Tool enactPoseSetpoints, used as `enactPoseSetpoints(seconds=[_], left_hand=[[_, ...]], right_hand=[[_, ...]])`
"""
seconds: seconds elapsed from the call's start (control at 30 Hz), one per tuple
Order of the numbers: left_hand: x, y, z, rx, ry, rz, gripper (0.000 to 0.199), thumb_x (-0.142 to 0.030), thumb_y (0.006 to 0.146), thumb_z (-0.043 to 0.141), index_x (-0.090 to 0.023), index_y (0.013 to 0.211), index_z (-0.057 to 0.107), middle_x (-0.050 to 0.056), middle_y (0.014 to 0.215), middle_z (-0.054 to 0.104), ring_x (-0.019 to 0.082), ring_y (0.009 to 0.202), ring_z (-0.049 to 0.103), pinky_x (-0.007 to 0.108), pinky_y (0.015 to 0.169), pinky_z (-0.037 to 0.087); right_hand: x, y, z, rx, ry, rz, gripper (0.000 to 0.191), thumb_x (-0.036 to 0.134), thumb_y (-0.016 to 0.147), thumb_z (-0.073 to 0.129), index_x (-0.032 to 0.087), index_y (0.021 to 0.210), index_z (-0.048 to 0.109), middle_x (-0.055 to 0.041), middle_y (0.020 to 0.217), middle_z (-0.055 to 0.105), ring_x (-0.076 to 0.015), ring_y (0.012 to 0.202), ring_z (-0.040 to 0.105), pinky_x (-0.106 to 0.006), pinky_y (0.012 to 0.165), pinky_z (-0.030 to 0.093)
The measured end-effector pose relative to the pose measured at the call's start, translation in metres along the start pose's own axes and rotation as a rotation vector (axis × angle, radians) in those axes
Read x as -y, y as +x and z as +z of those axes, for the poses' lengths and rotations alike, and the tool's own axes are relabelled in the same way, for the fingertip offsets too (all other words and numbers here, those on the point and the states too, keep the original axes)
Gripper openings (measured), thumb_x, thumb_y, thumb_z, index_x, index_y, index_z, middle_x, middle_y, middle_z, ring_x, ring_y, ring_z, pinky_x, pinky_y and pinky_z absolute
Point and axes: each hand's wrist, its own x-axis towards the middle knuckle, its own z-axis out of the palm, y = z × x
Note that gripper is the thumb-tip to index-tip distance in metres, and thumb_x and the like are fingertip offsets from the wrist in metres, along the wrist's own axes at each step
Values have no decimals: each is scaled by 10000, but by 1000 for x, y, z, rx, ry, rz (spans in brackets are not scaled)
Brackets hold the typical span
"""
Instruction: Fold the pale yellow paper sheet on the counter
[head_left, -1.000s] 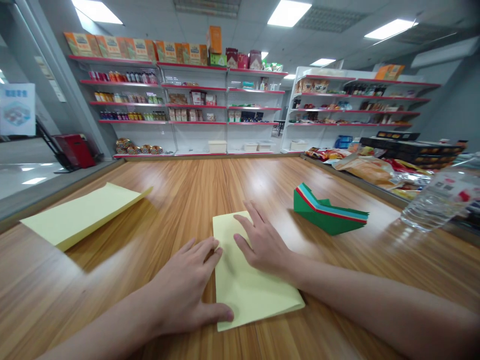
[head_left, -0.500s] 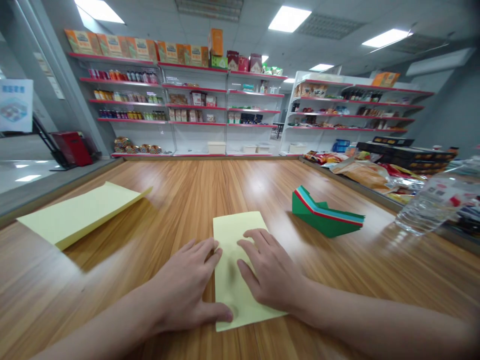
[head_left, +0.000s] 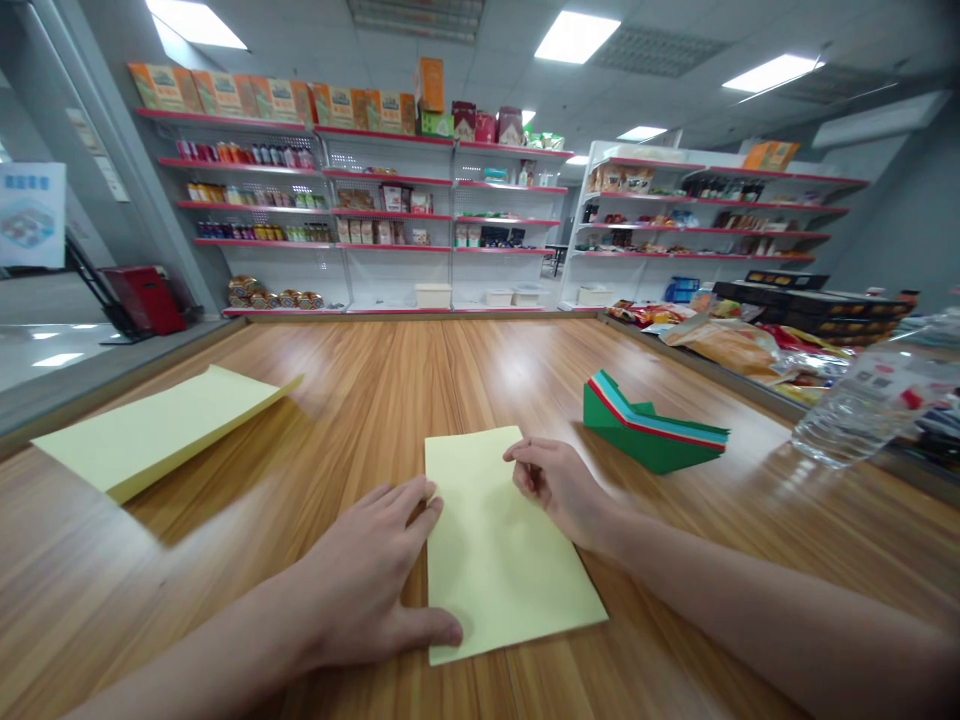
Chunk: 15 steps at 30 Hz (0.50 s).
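Note:
A sheet of pale yellow paper (head_left: 487, 570) lies flat on the table in front of me. My left hand (head_left: 375, 570) rests along its left edge, fingers extended and thumb spread onto the lower left corner. Over the upper right edge is my right hand (head_left: 551, 485), its fingers curled together; whether they grip anything is hidden. A boat-like folded piece of green paper (head_left: 652, 435) with red, white and light blue layers stands beyond the right hand. Off to the left, another yellow sheet (head_left: 172, 420) lies with its near edge bent up.
The wood-grain table (head_left: 337, 400) stretches to a raised rim. At the right stands a clear plastic bottle (head_left: 862, 410); packaged snacks (head_left: 720, 345) and dark boxes (head_left: 817, 315) lie behind it. Stocked shelves (head_left: 390, 210) line the far wall.
My right hand has lifted from the middle of the sheet and moved right and away from me, its fingers curling in. More of the paper shows. My left hand stays in place.

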Motion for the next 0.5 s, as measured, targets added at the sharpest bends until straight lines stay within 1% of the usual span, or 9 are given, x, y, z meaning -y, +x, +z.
enactPoseSetpoints(seconds=[0.1, 0.17, 0.2, 0.23, 0.27, 0.33, 0.37, 0.43, 0.5], left_hand=[[0, 0, 1, 7, 6, 3, 831, -712, 717, 548, -72, 1247, 535, 216, 1315, 463, 358, 1169, 485, 493, 992, 403], [0, 0, 2, 16, 12, 0, 837, -705, 722, 549, -68, 1265, 522, 218, 1321, 457, 358, 1182, 476, 493, 1000, 396], [0, 0, 2, 16, 15, 0, 843, -704, 723, 550, -67, 1274, 516, 218, 1323, 455, 360, 1192, 467, 494, 1005, 391], [1, 0, 3, 14, 15, 5, 844, -705, 723, 549, -69, 1278, 514, 216, 1324, 455, 360, 1200, 460, 493, 1009, 386], [1, 0, 4, 9, 14, 9, 839, -705, 724, 548, -75, 1278, 516, 212, 1325, 454, 359, 1206, 455, 491, 1011, 384], [1, 0, 4, -6, 8, 18, 804, -702, 724, 551, -96, 1252, 535, 199, 1317, 463, 352, 1198, 462, 488, 1005, 389], [1, 1, 4, -8, 5, 17, 783, -698, 722, 557, -103, 1231, 547, 194, 1307, 471, 350, 1185, 472, 487, 996, 397], [2, 1, 4, -3, 1, 16, 755, -692, 721, 563, -106, 1197, 562, 192, 1286, 484, 347, 1163, 489, 485, 980, 410], [2, 0, 5, 1, -1, 20, 759, -700, 726, 553, -102, 1194, 558, 195, 1280, 485, 344, 1162, 489, 482, 980, 410]], right_hand=[[3, 3, 9, -9, -151, 75, 129, 259, 724, 490, 143, 666, 490, -22, 548, 470, -106, 466, 397, -257, 477, 295], [1, -3, 19, -36, -261, 6, 99, 237, 706, 532, 143, 676, 529, -44, 584, 524, -124, 499, 435, -267, 506, 298], [-2, -8, 24, -54, -335, -110, 61, 204, 692, 559, 149, 719, 559, -45, 649, 559, -133, 571, 470, -267, 556, 313], [-4, -14, 28, -43, -570, -407, 74, 204, 726, 538, 153, 758, 582, -46, 677, 577, -144, 614, 492, -274, 590, 320], [-6, -20, 31, -14, -765, -634, 96, 203, 763, 509, 154, 773, 591, -42, 654, 575, -152, 611, 502, -284, 601, 319], [-9, -31, 33, -12, -922, -904, 139, 185, 808, 464, 144, 780, 594, -35, 624, 569, -144, 576, 499, -281, 579, 315], [-10, -36, 33, -2, -963, -970, 150, 181, 816, 455, 142, 776, 595, -34, 619, 568, -143, 567, 499, -282, 573, 317], [-11, -43, 29, 34, -1017, -980, 145, 176, 812, 463, 148, 783, 602, -37, 653, 581, -150, 588, 516, -286, 575, 333], [-12, -48, 25, 89, -1065, -902, 140, 169, 802, 475, 162, 815, 614, -38, 699, 597, -157, 613, 535, -287, 574, 349]])
